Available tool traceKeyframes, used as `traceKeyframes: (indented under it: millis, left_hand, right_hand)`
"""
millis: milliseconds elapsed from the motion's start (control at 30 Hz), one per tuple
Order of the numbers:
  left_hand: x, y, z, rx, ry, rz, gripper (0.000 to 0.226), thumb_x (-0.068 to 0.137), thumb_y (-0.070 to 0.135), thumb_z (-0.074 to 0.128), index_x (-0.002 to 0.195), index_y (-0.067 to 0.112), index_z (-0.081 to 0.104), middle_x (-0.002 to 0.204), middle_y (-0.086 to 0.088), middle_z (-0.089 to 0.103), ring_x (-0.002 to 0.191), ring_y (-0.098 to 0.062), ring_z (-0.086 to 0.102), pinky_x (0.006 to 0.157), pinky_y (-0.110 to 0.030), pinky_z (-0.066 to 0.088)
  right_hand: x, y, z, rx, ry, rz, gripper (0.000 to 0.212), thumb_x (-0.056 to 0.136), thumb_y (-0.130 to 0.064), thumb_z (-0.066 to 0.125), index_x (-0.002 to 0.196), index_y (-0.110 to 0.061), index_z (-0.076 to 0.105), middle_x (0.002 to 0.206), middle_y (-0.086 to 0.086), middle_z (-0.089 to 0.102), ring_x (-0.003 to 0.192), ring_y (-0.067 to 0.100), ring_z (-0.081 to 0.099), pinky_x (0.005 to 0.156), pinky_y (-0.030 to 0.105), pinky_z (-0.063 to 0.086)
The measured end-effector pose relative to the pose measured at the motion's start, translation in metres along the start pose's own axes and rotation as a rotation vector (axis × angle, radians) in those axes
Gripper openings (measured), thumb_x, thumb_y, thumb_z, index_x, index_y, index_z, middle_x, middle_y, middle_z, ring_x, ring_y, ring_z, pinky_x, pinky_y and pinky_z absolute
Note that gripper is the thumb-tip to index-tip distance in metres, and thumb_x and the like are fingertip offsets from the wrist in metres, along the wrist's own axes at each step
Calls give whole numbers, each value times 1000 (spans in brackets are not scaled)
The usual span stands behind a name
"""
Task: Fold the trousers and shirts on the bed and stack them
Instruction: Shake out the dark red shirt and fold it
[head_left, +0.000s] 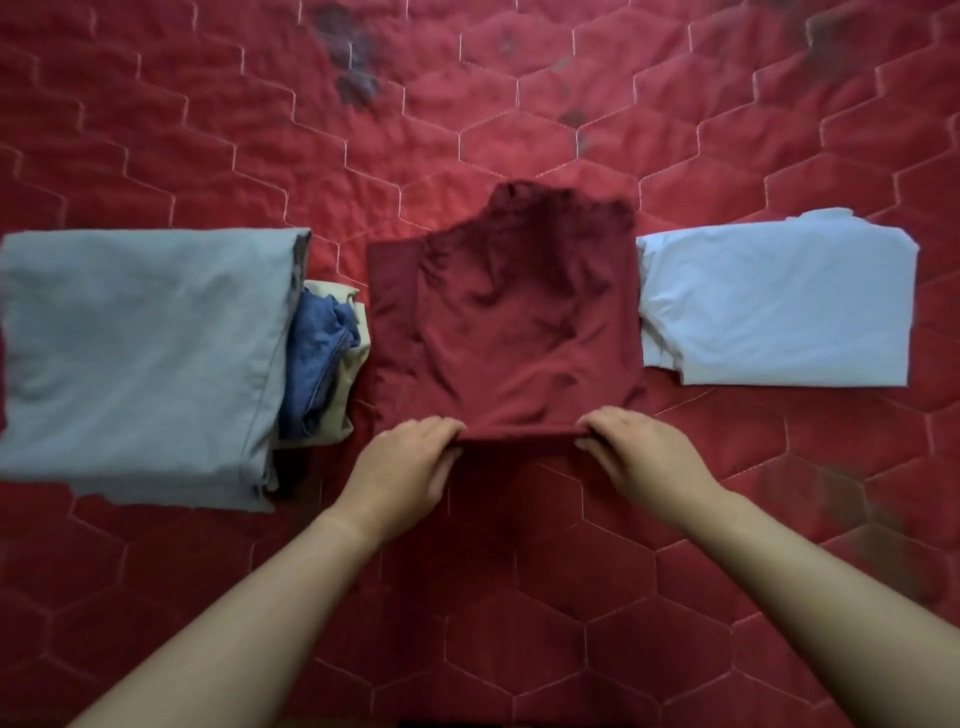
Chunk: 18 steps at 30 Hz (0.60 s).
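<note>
Both the left hand (405, 467) and right hand (641, 457) pinch the near hem of the soft maroon cotton shirt (509, 322), lying mid-bed between folded piles. It looks light and floppy (corners grip best).

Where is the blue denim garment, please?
The denim garment lies left of centre, head view, between the grey garment and maroon shirt, against beige cloth.

Bare forearms (249, 623), bare hands (410, 467)
</note>
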<state>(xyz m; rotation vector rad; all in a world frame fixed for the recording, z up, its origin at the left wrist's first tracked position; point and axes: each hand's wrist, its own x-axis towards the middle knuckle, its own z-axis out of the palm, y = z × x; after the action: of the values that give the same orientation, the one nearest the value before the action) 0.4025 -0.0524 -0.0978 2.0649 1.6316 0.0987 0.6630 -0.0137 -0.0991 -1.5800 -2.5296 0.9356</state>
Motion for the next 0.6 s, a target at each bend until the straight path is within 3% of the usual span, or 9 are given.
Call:
traceKeyframes:
  millis: [133,267,467,600]
  left_hand:
    - [-19,19,-34,-23,6,61,29,87,33,43,104,18,62,93,3,69,80,-18,67,65,-26,51]
    - [29,10,-62,-64,73,-10,23,89,26,51,109,18,60,102,-1,68,89,-25,65,73,-37,53]
    - [117,-20,-47,142,232,-273,43,88,31,54,129,21,48,130,-4,48,119,-26,44,97,-50,35]
    - [113,-22,1,82,163,-473,55,88,43,50,138,26,35,150,-4,24,137,-25,20,108,-56,21]
  right_hand:
    - [-19,-10,-40,-5,-54,-68,14,89,-31,60,94,-19,64,87,-4,69,78,20,66,61,32,49]
    - [31,-5,-73,-57,78,-72,14,86,-29,65,94,-18,65,87,0,70,79,24,65,60,28,43]
    - [127,24,-63,-51,405,83,35,85,-27,64,116,-11,60,118,8,59,106,31,55,81,43,44]
    - [123,29,-14,15,366,222,54,87,-36,59,136,-15,45,142,10,39,129,29,37,99,47,37]
